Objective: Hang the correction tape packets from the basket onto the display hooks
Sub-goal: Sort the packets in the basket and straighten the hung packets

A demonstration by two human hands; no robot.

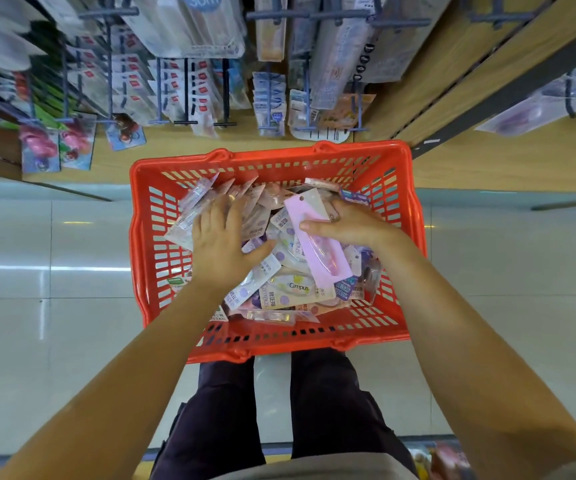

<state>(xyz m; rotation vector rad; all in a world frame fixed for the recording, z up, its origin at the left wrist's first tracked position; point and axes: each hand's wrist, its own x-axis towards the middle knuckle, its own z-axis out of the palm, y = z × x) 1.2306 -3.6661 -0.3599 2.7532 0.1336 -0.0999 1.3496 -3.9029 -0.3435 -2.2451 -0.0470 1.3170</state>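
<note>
Down inside the red basket [141, 237], the right hand [352, 225] pinches a pink correction tape packet [317, 242]. The left hand [219, 237] lies flat with fingers spread on the packets [279, 289], its fingertips hidden among them. Display hooks [309, 81] above look blurred.

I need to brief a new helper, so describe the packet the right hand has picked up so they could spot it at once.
Start at the red basket on the floor below the display hooks. Over its right half, the right hand grips a long pink packet, thumb across its front. Unlike the pale lilac and cream packets heaped beneath, it is solid pink with a hang hole at its top.
</note>
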